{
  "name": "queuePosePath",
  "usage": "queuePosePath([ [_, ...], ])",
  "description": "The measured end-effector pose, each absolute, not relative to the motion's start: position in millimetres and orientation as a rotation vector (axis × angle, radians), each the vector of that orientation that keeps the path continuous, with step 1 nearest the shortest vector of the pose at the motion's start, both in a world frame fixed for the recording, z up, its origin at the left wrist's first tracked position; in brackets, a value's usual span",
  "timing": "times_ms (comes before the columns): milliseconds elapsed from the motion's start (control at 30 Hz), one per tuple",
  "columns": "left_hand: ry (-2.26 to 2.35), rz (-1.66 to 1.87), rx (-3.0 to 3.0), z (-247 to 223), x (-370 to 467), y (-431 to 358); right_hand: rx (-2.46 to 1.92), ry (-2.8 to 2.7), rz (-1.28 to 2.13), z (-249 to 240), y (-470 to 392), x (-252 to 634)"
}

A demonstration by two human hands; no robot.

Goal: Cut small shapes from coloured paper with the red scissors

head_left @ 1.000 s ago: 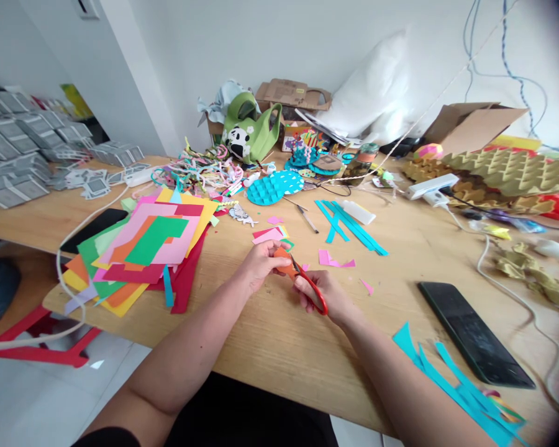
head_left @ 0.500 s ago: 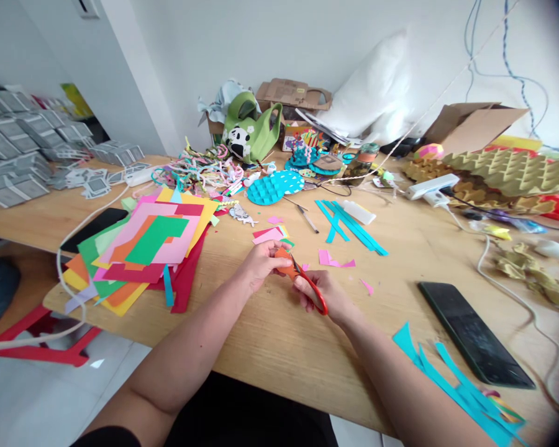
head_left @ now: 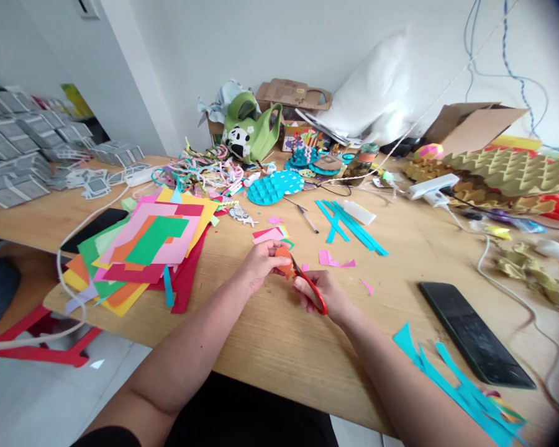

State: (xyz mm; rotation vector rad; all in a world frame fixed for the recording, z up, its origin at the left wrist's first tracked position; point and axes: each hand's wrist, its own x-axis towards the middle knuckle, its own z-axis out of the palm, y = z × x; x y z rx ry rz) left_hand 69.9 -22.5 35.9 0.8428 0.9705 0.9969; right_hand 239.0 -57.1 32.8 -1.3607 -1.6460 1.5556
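Between the fingers and thumb of my left hand point(head_left: 263, 264) is a small piece of orange paper point(head_left: 285, 263), held above the middle of the table. My right hand point(head_left: 323, 292) is closed round the red handles of a pair of scissors point(head_left: 317, 296). The scissor blades point up and left and meet the right edge of the orange paper. Just beyond my left hand lie small pink, red and green paper pieces point(head_left: 269, 234). Pink scraps point(head_left: 328, 257) are scattered to the right of the scissors.
A stack of coloured paper sheets point(head_left: 156, 239) lies left, blue strips point(head_left: 349, 226) ahead. A phone point(head_left: 475, 332) and more blue strips point(head_left: 461, 388) are near my right arm. A green panda bag point(head_left: 251, 130) stands at the back, egg trays point(head_left: 507, 171) at right.
The orange paper has turned in my left hand, and its lower right part now looks smaller, with a ragged bit below. Both hands stay in nearly the same place.
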Motion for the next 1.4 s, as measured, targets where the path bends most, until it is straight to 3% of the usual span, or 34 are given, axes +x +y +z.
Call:
queuePosePath([
  [1400, 0.992, 0.970, 0.868, 40.4, 70.2, -25.2, -1.340, -1.667, 1.547, 37.7, -57.7, 237.6],
])
